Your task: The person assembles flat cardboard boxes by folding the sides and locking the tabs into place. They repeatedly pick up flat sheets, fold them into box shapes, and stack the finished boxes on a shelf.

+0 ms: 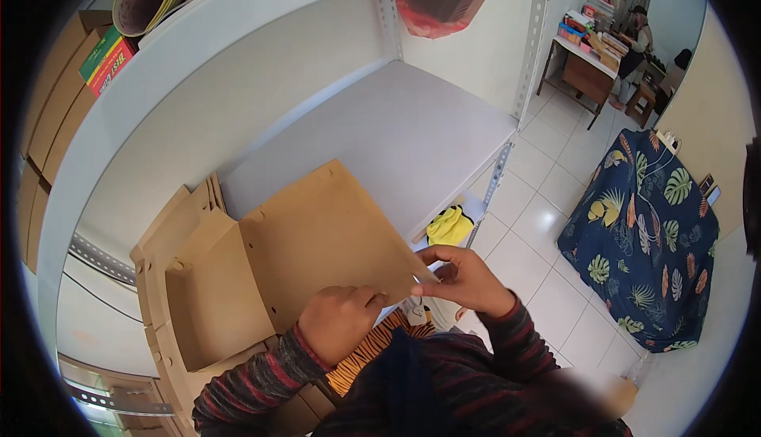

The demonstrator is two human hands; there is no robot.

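A brown cardboard box (pixel 214 322) lies unfolded at the shelf, its shallow tray on the left and its wide lid (pixel 325 235) laid open to the right. My left hand (pixel 341 322) is closed at the lid's near edge, fingers curled over the cardboard. At the lid's right corner, my right hand (pixel 464 278) pinches the edge between thumb and fingers. Small holes and tabs show along the fold between tray and lid. The left fingertips are partly hidden.
More folded cardboard boxes (pixel 158 235) are stacked behind and beneath this one. A grey shelf board (pixel 380 128) spans a white metal rack. Yellow cloth (pixel 450 225) lies on a lower shelf. A leaf-patterned cover (pixel 642 239) drapes something at right; a person (pixel 636 36) sits far off.
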